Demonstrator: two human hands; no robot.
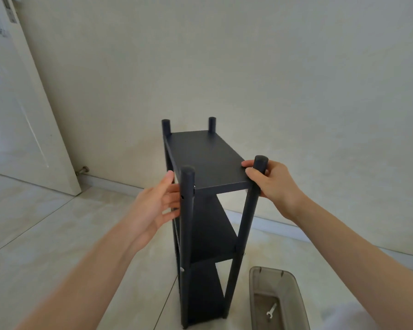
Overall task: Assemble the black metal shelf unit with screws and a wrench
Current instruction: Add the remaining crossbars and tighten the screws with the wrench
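Right hand (273, 184) grips shelf unit's (206, 158) near post — left hand (156, 206) spread flat alongside.

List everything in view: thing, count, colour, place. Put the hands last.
shelf unit: one, black, standing upright on the floor at centre, three shelves and four posts
wrench: one, pale metal, lying inside the bin
bin: one, smoky translucent plastic, on the floor to the right of the shelf unit's foot
door: one, white, open at the left
door stop: one, metallic, low on the wall beside the door
wall: one, cream, behind the shelf unit
floor: pale tiles, underfoot
left hand: one, fingers straight, against the near left post
right hand: one, curled round the near right post at the top shelf
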